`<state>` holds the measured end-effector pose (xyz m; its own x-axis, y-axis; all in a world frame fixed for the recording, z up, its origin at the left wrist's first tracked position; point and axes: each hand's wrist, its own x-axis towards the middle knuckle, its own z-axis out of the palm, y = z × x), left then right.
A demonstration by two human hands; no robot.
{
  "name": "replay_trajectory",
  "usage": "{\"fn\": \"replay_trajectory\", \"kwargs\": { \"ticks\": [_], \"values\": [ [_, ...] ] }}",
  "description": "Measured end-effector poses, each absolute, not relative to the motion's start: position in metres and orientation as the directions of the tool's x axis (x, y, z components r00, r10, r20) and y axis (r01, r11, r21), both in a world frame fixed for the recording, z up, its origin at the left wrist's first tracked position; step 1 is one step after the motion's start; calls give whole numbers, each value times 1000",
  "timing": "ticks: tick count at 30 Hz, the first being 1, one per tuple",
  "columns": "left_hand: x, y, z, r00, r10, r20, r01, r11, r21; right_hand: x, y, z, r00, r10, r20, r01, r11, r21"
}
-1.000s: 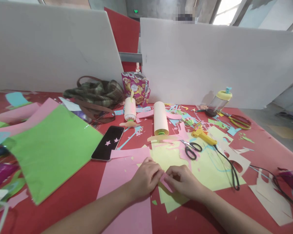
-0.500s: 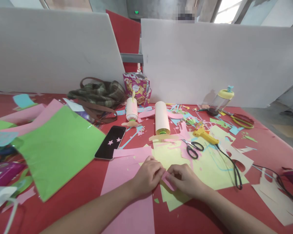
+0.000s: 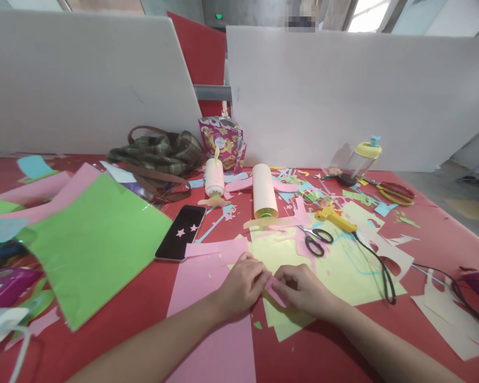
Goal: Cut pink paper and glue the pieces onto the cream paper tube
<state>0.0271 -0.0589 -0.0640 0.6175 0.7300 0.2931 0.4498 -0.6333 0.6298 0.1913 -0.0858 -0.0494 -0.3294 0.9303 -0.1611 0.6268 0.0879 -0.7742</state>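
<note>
Between my two hands is a small piece of pink paper point(image 3: 276, 294). My left hand point(image 3: 244, 281) pinches its upper left end, and my right hand point(image 3: 301, 290) grips it from the right with thumb and fingers. Under my left wrist lies a larger pink sheet point(image 3: 213, 346). Pale yellow sheets point(image 3: 343, 282) spread beneath and beyond my right hand. Scissors with black handles point(image 3: 317, 242) rest on them, blades toward the left. Just past my hands stands a cream paper tube point(image 3: 264, 191) with a flat strip at its base.
A phone point(image 3: 181, 233) with two pink stars lies left of my hands, beside a large green sheet point(image 3: 99, 244). To the right are a yellow glue gun point(image 3: 337, 219) with a black cord, red-and-yellow-handled pliers point(image 3: 395, 193) and a clear jar point(image 3: 359, 162). White panels point(image 3: 343, 101) stand behind.
My hands stay nearly in place, with the pink paper still between them; my right fingers shift slightly on it. The whole view moves a little.
</note>
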Motion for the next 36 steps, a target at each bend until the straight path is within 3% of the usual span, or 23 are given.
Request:
{"fn": "replay_trajectory", "kwargs": {
  "ticks": [36],
  "values": [
    [29, -59, -62, 634, 723, 274, 456, -636, 622, 192, -87, -50, -330, 930, -160, 638, 95, -764]
  ]
}}
